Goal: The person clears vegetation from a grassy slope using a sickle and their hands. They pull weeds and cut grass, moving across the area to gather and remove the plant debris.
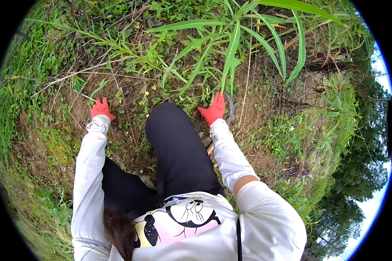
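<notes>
My left hand, in a red glove, rests low on the weedy slope with its fingers apart, beside a thin dry stalk. Nothing shows in its grasp. Further right, my right hand, also red-gloved, points its fingers up the slope with the thumb out to the left. It lies among green stems under the long leaves of a tall weed. Just right of that hand curves the grey blade of a sickle. A wooden handle shows partly below, and my forearm covers the part between.
My bent knee in dark trousers juts between the hands. Dry twigs cross the ground at upper left. Low weeds and bare brown soil cover the bank. Trees and sky appear at the right rim.
</notes>
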Tool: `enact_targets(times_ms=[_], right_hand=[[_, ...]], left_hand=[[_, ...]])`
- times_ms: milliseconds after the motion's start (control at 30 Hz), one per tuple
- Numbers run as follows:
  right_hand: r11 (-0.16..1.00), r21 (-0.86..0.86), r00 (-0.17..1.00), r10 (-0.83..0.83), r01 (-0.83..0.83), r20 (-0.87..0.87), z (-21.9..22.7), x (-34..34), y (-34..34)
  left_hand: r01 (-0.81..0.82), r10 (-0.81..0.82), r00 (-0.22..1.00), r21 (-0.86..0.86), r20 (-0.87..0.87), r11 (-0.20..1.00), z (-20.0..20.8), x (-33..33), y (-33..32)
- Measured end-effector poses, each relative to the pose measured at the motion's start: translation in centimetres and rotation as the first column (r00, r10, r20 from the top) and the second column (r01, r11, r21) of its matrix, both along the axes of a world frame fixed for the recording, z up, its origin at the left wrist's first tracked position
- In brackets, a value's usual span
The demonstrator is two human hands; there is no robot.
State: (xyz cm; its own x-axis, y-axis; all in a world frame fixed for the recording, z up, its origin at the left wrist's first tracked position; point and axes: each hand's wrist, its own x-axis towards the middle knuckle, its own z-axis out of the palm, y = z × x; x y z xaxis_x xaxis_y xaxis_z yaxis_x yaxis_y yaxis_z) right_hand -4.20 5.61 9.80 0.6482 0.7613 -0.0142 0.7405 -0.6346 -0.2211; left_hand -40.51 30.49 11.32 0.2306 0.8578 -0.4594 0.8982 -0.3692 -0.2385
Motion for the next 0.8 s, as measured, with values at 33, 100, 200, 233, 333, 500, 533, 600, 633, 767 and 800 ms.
enact_targets(times_ms=[33,100,200,233,333,500,533,600,633,767,800], right_hand=[[0.998,-0.046,0.998,0.038,-0.035,0.048,-0.4,0.4,1.4],[0.959,0.248,0.978,0.172,-0.139,-0.117,-1.6,1.3,3.6],[0.891,0.445,0.995,0.096,-0.097,0.025,-3.2,1.1,5.7],[0.896,0.437,0.994,0.1,-0.071,-0.042,-2.5,1.2,5.8],[0.871,0.345,0.839,-0.128,0.35,-0.528,-5.3,1.5,6.4],[0.818,0.171,0.524,-0.178,0.549,-0.833,-6.2,3.0,-0.1],[0.865,0.187,0.447,-0.048,0.466,-0.893,-4.1,-0.9,-1.9],[0.937,-0.346,0.763,-0.186,-0.053,-0.619,-6.1,-4.3,-10.9],[0.903,-0.37,0.778,-0.067,-0.219,-0.625,-6.3,-5.3,-14.4],[0.966,-0.227,0.856,-0.013,-0.122,-0.516,-0.5,-6.5,-12.6],[0.99,0.06,0.92,0.144,-0.131,-0.364,0.4,-5.0,-9.7]], left_hand=[[-0.004,0.004,1.0,0.011,-0.009,1.0,-0.3,-0.1,-0.1],[-0.005,0.006,1.0,0.031,-0.024,1.0,-0.9,-0.1,-0.4],[-0.038,0.038,0.999,0.0,-0.036,0.999,-0.4,0.3,0.0],[-0.045,0.045,0.998,-0.006,-0.04,0.999,-0.4,0.3,0.1],[-0.063,0.063,0.997,-0.014,-0.035,0.998,-0.7,0.1,0.4],[-0.083,0.08,0.995,-0.052,-0.055,0.995,-0.7,0.4,0.9],[-0.1,0.097,0.992,-0.039,-0.078,0.994,-0.9,-1.2,0.8],[-0.083,0.08,0.995,-0.04,-0.053,0.996,-0.8,0.4,0.7],[-0.08,0.078,0.996,-0.039,-0.045,0.996,-0.7,0.7,0.7],[-0.107,0.104,0.991,-0.03,-0.083,0.994,-0.3,-0.4,0.6],[-0.104,0.1,0.992,-0.04,-0.075,0.994,-0.2,0.3,0.6]])
